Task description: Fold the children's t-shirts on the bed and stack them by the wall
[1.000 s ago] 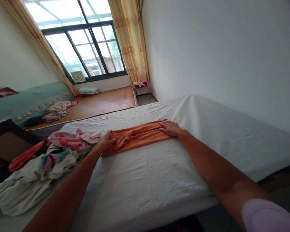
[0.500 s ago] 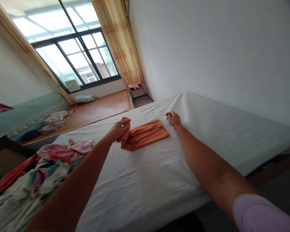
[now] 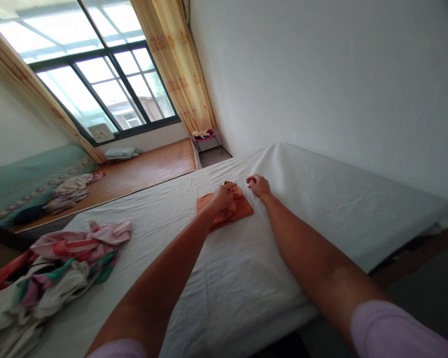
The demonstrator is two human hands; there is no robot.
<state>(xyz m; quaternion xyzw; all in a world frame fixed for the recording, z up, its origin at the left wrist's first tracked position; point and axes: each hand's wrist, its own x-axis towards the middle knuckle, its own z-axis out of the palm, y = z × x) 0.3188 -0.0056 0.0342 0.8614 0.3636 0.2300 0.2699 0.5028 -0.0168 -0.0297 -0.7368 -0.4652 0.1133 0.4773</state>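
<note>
Gripping the folded orange garment [image 3: 242, 208], the left hand [image 3: 222, 197] has its fingers curled over the cloth's near-left part and presses it down onto the white sheet [image 3: 227, 278] of the bed. Just beside it, the right hand [image 3: 259, 185] sits at the garment's far right corner with fingers bent into a loose fist; whether it pinches any cloth cannot be told. Both bare forearms reach out from pale lilac sleeves at the bottom edge. The garment lies as a small flat packet about the middle of the mattress, well apart from everything else on it.

To the left, on the same bed, a heap of unfolded clothes [image 3: 59, 268] spreads out in pink, green, white and red. Beyond the bed lies a woven floor mat [image 3: 142, 169] with another small pile of clothes [image 3: 72, 186] on it, next to a green covered bed [image 3: 22, 179]. Farther off stand a small pink stool [image 3: 204, 135], yellow curtains [image 3: 175, 64] and a large dark-framed window [image 3: 97, 84].
</note>
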